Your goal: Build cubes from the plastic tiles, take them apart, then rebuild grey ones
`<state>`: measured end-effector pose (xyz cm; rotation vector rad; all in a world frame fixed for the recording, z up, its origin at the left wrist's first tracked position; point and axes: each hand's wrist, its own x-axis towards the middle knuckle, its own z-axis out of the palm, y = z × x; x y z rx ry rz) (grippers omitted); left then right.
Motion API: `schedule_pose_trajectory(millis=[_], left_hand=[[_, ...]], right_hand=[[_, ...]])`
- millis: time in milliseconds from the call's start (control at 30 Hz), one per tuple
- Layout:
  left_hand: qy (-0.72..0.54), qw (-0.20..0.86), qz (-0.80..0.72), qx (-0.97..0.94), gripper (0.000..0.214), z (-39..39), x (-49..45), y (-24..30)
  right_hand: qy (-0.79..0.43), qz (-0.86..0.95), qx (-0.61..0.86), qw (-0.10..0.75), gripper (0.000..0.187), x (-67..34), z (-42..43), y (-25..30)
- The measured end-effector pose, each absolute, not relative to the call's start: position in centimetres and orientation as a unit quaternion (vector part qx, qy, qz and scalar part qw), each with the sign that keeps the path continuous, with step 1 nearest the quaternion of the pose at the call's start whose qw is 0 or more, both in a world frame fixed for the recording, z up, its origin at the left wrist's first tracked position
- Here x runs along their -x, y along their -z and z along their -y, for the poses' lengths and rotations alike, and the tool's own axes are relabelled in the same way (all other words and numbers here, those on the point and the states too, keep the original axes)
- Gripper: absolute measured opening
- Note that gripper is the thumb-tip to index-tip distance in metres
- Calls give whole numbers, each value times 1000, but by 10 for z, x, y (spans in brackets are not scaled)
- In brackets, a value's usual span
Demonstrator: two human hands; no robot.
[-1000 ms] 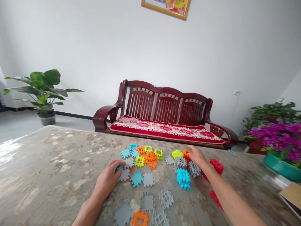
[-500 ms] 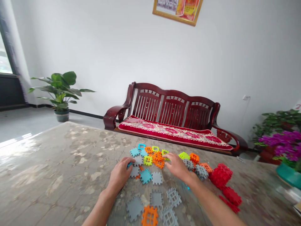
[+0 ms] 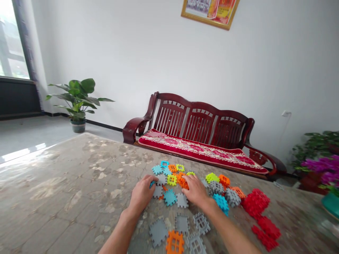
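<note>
Flat interlocking plastic tiles lie scattered on a grey patterned table (image 3: 66, 183). My left hand (image 3: 142, 194) rests on the pile, fingers curled on a blue tile (image 3: 152, 183). My right hand (image 3: 195, 190) lies palm down over orange tiles (image 3: 181, 181) in the middle of the pile. Between the two hands lie a teal tile (image 3: 169, 197) and a grey tile (image 3: 182, 200). Closer to me are several grey tiles (image 3: 182, 223) and an orange window tile (image 3: 174, 242). Stacked cubes in grey (image 3: 215, 187), blue (image 3: 221, 203) and red (image 3: 255, 203) stand to the right.
A dark red wooden bench (image 3: 201, 139) with a red cushion stands behind the table. A potted green plant (image 3: 78, 100) is on the floor at left. Purple flowers (image 3: 321, 165) in a teal pot sit at the table's right edge. More red pieces (image 3: 266, 233) lie front right.
My right hand has moved left from the stacked cubes to the orange tiles in the middle. My left hand has stayed on the blue tile. The view has shifted left.
</note>
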<state>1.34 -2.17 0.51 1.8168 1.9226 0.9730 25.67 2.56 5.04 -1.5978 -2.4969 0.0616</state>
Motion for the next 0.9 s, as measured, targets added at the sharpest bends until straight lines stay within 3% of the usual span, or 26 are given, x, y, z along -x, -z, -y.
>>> schedule_pose_trajectory(millis=[200,467,600,767,900], left_hand=[[-336,159,-674,-638,33,23,-14,-6],[-338,164,-674,-636,32,22,-14,-6],[-340,160,-674,-636,31,22,-14,-5],[-341,165,-675,-633,31,22,-14,-7],[-342,165,-675,-633,32,22,-14,-7]], right_hand=[[-12,840,532,105,43,-255,-34,-43],[35,845,534,27,26,-250,-29,-55],[37,854,519,11,28,-250,-23,-59],[-4,860,509,33,33,-259,-21,-60],[-108,835,527,114,35,-271,-33,-57]])
